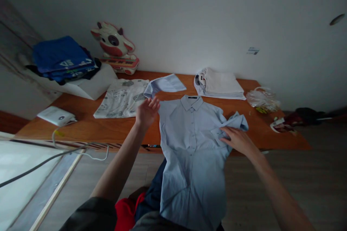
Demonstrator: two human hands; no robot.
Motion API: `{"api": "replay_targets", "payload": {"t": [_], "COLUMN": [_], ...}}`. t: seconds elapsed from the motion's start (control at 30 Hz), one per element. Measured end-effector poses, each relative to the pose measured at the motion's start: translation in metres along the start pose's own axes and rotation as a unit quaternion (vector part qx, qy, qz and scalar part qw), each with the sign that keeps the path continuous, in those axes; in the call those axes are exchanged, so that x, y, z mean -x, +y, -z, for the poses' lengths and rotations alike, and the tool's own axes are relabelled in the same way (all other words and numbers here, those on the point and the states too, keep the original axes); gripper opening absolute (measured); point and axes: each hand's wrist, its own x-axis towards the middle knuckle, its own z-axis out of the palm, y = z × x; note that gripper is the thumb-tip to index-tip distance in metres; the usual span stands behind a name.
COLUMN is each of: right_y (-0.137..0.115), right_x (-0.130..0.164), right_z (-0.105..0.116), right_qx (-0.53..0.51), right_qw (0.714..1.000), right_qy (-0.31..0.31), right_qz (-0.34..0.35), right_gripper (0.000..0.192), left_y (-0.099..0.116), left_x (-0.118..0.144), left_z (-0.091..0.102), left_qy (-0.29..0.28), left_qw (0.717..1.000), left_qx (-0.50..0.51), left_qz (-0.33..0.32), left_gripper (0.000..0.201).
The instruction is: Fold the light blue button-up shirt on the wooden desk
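Observation:
A light blue button-up shirt (192, 133) lies front side up, its collar at the far side and its lower part hanging over the table's near edge toward me. My right hand (238, 140) grips the bunched sleeve on the shirt's right side, thumb and fingers closing on the cloth. My left hand (148, 112) is raised by the shirt's left shoulder, fingers apart, holding nothing. Behind it lies a light blue piece of cloth (170, 83); whether it joins the shirt I cannot tell.
On the wooden table (89, 126) lie a patterned white garment (119, 97), a folded white stack (222, 83), a plastic bag (262, 99) and a white device (58, 115) with a cable. A cow-shaped toy keyboard (116, 48) and blue clothes (63, 57) stand at the back left.

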Motion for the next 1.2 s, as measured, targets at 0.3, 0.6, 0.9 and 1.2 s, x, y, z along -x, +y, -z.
{"api": "replay_targets", "payload": {"t": [0.3,0.6,0.9,1.2], "right_y": [0.05,0.044,0.012,-0.074], "right_x": [-0.019,-0.021,-0.009,0.153], "right_z": [0.034,0.016,0.038,-0.163], "right_qx": [-0.157,0.027,-0.304,-0.375], "right_qw": [0.985,0.997,0.844,0.784], "right_qy": [-0.013,-0.07,0.416,0.282], "right_qz": [-0.064,-0.026,-0.147,-0.407], "right_gripper": [0.03,0.022,0.069,0.059], "left_y": [-0.045,-0.107,-0.134,-0.104], "left_x": [0.094,0.227,0.223,0.216], "left_z": [0.072,0.049,0.024,0.05], "left_qy": [0.069,-0.104,-0.305,-0.276], "left_qw": [0.951,0.817,0.514,0.587], "left_qx": [-0.294,-0.553,-0.8,-0.757], "left_qz": [-0.066,-0.126,0.055,0.08], "left_gripper": [0.041,0.032,0.044,0.022]}}
